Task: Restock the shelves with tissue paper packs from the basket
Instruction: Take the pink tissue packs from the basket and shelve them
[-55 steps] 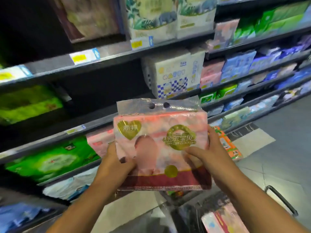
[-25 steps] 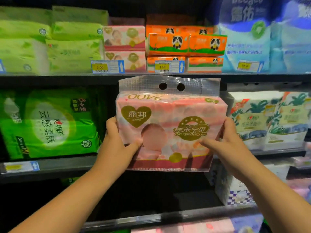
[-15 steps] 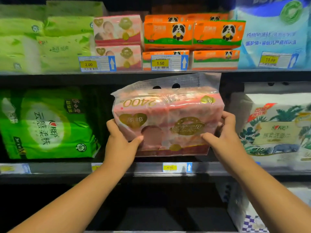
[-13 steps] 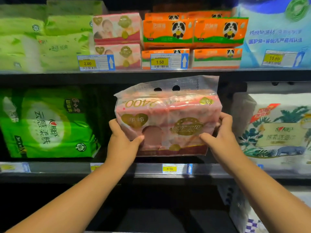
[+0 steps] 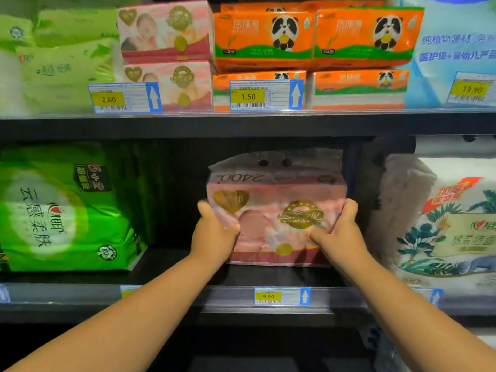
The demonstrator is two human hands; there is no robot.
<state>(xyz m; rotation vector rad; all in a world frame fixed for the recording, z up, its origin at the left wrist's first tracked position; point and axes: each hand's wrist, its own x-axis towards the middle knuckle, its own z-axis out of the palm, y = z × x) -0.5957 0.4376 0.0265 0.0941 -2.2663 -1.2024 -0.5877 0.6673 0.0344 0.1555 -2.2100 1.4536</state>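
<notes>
The left hand (image 5: pixel 214 234) and right hand (image 5: pixel 339 234) each curl around one short end of the pink tissue pack (image 5: pixel 279 210), thumbs on its front. It is glossy pink with gold heart and round emblems, and a clear flap with two holes stands on top. Its long axis runs along the middle shelf (image 5: pixel 188 295), with the printed face outward. It sits between the green pack (image 5: pixel 61 210) and the white pack (image 5: pixel 442 224).
</notes>
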